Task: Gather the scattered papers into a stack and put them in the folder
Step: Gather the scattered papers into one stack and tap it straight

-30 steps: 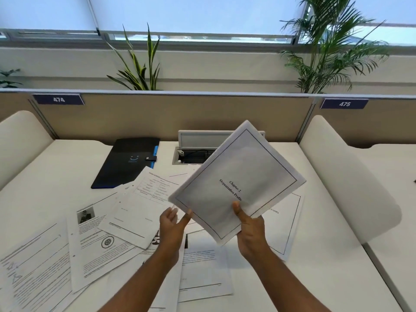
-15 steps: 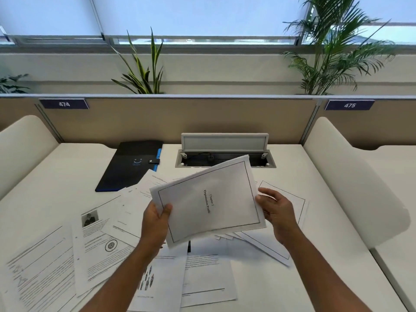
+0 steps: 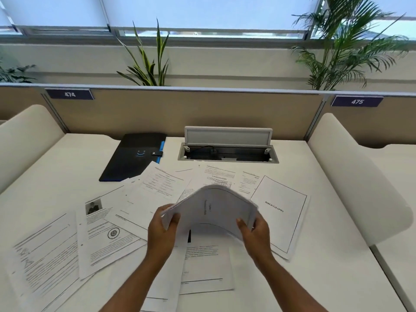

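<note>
A: Held stack (image 3: 216, 212) — title line blurred, not legible. Its underside and the sheets directly beneath are covered.

B: Left hand (image 3: 161, 233), right hand (image 3: 255, 230): most fingers tucked behind the stack, out of sight.

A: Folder (image 3: 132, 157) — near corner under a printed sheet (image 3: 157, 184).

B: Far-left page (image 3: 42, 260) blurred, cut by the frame edge. Small print unreadable throughout.

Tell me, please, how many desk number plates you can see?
2: plate 474 on the partition's upper left, plate 475 on its upper right. Others may lie outside the view.
</note>
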